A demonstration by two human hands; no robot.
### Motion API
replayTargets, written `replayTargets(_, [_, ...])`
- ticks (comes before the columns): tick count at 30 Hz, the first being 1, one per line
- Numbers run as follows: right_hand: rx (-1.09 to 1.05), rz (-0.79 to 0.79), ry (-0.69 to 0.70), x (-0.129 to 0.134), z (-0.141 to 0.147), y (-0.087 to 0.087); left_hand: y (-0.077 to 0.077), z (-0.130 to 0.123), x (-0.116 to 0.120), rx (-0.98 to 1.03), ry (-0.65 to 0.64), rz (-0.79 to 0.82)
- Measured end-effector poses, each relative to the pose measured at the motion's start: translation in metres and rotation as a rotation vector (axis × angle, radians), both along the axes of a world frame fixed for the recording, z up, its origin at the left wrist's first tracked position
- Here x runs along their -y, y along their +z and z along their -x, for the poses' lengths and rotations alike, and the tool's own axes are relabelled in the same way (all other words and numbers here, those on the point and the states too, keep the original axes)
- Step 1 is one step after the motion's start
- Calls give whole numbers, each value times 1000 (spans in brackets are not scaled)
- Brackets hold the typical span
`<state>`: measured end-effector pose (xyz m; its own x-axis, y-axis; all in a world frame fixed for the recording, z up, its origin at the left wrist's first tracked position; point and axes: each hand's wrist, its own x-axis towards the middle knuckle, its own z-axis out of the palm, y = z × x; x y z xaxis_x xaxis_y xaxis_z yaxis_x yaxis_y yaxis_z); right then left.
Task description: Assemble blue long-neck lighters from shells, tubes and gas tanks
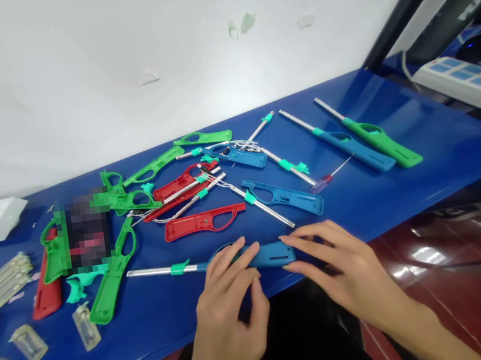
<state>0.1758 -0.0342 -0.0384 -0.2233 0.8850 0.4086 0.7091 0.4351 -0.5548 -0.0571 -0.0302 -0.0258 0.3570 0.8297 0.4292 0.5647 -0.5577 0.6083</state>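
Observation:
A blue long-nosed gas lighter (272, 254) lies along the front of the table, its metal tube pointing left with a teal piece on it. My left hand (233, 308) presses its fingers over the handle near the trigger opening, hiding that part. At the handle's right end, my right hand (344, 261) grips it between thumb and fingers. Just behind are a loose metal tube (265, 205) with a teal piece and wires, a blue handle shell (284, 195) and a red handle shell (204, 222).
Two whole lighters, blue (356, 150) and green (388, 143), lie at the right beside a screwdriver (323, 182). Green shells (113, 273) and clear fuel tanks (29, 343) are at the left. A power strip (466, 79) is at far right; a white wall (188, 51) stands behind.

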Motion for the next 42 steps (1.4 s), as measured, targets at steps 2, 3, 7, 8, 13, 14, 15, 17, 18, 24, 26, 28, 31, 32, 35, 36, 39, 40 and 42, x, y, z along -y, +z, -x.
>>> replayTargets(2, [6,33,-19,2,2,3,1,1,0,-33,1,1])
replayTargets(3, [10,47,-31,3,4,4,2,2,0,-47,1,4])
replayTargets(7, [26,97,-64,4,9,5,1,3,0,-94,18,5])
replayTargets(8, [27,109,-69,4,9,5,0,2,0,-104,24,-2])
replayTargets(13, [25,164,-94,0,9,3,6,-7,-6,-157,37,19])
replayTargets(14, [25,174,-99,0,9,4,8,-10,-7,-173,38,39])
replayTargets(15, [24,181,-104,-1,9,4,9,-12,-9,-183,40,55])
replayTargets(17, [22,189,-111,-3,10,5,12,-17,-10,-172,53,79])
replayTargets(18, [22,190,-113,-3,10,5,12,-20,-11,-152,61,85])
replayTargets(24, [16,158,-135,-4,17,3,6,-27,-14,-49,119,58])
replayTargets(26, [1,142,-140,-4,15,6,4,-27,-14,5,152,19])
replayTargets(28, [-18,127,-162,-6,4,13,2,-26,-13,68,182,-41])
replayTargets(31, [-2,64,-268,-17,-31,26,2,-23,-12,149,189,-102])
replayTargets(32, [28,22,-315,-23,-45,29,3,-22,-11,169,178,-103])
replayTargets(35, [188,18,-291,-46,-87,31,5,-22,-14,205,136,-87])
replayTargets(36, [238,37,-248,-54,-97,30,6,-23,-16,212,128,-90])
replayTargets(39, [340,73,-128,-74,-117,21,5,-26,-23,238,125,-139])
replayTargets(40, [360,81,-99,-78,-120,19,4,-27,-25,248,126,-158])
replayTargets(42, [384,88,-70,-83,-124,15,3,-28,-28,265,125,-186])
